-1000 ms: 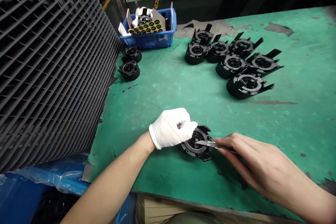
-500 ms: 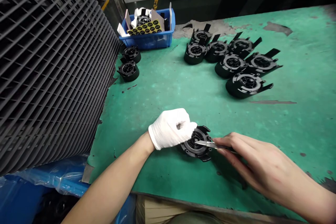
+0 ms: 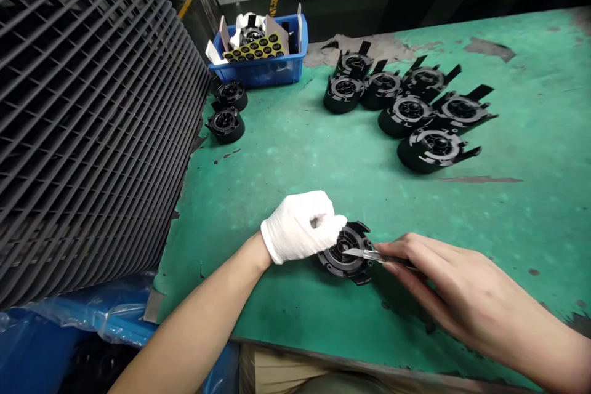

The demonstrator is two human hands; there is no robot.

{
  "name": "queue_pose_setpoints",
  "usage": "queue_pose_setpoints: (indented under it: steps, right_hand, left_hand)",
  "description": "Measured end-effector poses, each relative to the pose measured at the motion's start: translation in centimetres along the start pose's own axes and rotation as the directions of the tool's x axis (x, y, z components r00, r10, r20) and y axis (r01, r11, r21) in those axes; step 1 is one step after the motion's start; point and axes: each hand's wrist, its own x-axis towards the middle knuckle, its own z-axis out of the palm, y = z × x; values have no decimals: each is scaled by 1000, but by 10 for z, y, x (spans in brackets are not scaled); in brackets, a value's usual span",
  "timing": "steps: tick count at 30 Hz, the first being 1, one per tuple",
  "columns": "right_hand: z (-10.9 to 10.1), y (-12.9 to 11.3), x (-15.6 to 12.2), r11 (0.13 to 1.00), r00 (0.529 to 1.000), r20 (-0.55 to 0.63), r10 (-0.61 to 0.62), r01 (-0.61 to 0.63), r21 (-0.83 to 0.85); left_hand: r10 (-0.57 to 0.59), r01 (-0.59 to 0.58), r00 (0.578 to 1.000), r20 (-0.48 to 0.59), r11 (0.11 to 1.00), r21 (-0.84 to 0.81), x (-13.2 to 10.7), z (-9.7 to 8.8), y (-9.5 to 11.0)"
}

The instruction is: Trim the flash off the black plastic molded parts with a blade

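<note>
In a white glove, my left hand [image 3: 305, 228] is closed on the upper left edge of a round black plastic housing [image 3: 348, 265] near the front of the bench. The housing has tabs on its rim and a ribbed centre, partly covered by the glove. My bare right hand [image 3: 455, 292] grips a craft knife [image 3: 373, 255] from the right. The knife's silver blade points left over the middle of the housing; whether the tip touches it I cannot tell.
Several similar black housings [image 3: 427, 151] stand in a cluster at the back right. Two more housings [image 3: 226, 124] sit at the left, before a blue bin [image 3: 272, 74] with cardboard and parts. A dark grid rack [image 3: 106, 123] rises along the left side of the green bench [image 3: 277, 160].
</note>
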Motion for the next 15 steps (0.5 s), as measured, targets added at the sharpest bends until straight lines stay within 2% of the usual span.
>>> queue_pose_setpoints:
  steps: [11, 15]
  right_hand:
    - [-3, 0, 7, 999, 1000, -6, -27, 27, -28]
    - [-4, -2, 8, 998, 999, 23, -44, 45, -54]
  left_hand:
    - [60, -60, 998, -19, 998, -9, 2, -2, 1]
    - [44, -44, 999, -9, 999, 3, 2, -2, 1]
